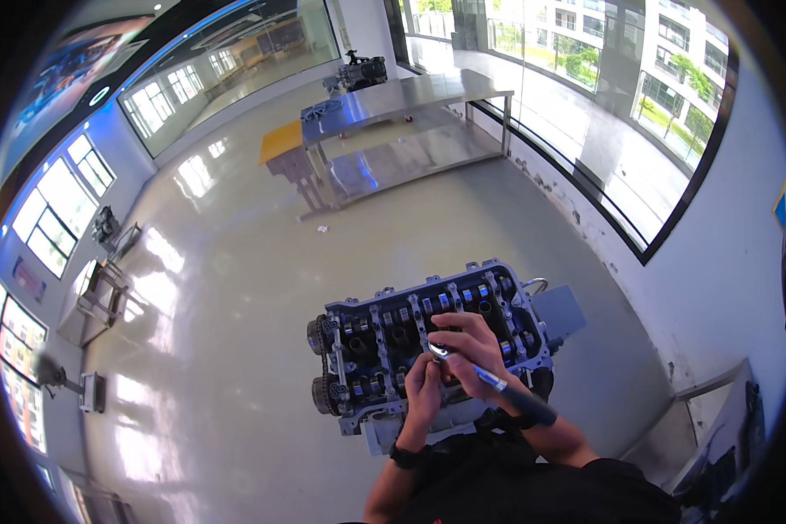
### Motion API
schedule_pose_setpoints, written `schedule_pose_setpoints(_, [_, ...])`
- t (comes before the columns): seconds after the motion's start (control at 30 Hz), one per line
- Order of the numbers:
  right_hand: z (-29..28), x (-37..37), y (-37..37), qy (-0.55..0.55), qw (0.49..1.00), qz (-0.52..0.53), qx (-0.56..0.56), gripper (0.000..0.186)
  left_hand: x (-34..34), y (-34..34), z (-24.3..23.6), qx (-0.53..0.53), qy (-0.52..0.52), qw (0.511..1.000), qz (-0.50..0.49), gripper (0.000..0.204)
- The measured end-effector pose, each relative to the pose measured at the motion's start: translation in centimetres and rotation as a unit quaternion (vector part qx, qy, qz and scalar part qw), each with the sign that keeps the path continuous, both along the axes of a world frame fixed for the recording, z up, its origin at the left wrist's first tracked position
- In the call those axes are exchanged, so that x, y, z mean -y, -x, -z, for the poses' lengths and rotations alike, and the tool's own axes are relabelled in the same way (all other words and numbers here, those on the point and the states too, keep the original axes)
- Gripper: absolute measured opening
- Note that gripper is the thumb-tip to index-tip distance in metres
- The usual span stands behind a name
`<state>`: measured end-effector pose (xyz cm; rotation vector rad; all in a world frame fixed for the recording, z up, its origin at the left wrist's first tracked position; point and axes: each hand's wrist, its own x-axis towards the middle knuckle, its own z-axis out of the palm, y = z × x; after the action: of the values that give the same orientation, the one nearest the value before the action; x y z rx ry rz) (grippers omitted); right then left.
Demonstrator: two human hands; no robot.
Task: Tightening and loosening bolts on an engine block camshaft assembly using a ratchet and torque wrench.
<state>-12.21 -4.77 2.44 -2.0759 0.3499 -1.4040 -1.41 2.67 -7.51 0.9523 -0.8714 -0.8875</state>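
Observation:
A ratchet wrench (pixel 492 379) with a shiny round head and a long dark grip slants across my right wrist, above an engine's cylinder head (pixel 377 314). My right hand (pixel 472 347) is closed around its head end, fingers bent over the top. Just below the wrench head, my left hand (pixel 423 389) has its fingers pinched together; whatever lies between them is hidden. Both hands are over the near, right-of-middle part of the engine. Rows of camshaft lobes show around them, and two round sprockets (pixel 324 396) sit at its left end.
A grey plate (pixel 560 312) juts out beside the engine's right end. Farther off stands a steel workbench (pixel 384 103) with a yellow panel (pixel 288 140) and another engine (pixel 361 73) behind it. Small stands (pixel 96 293) line the left wall; windows run along the right.

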Motion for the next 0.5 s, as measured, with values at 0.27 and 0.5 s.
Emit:
schedule_pose_setpoints(0.27, [1.2, 0.0, -1.9, -0.28, 0.939, -0.192, 0.06, 0.039, 0.2, -1.6, 1.5, -0.082, 0.053, 0.991, 0.09, 0.044])
schedule_pose_setpoints(0.5, [1.5, -1.0, -1.5, -0.413, 0.885, -0.205, 0.072, 0.041, -1.0, -0.8, 1.6, -0.038, 0.032, 0.999, 0.019, 0.042])
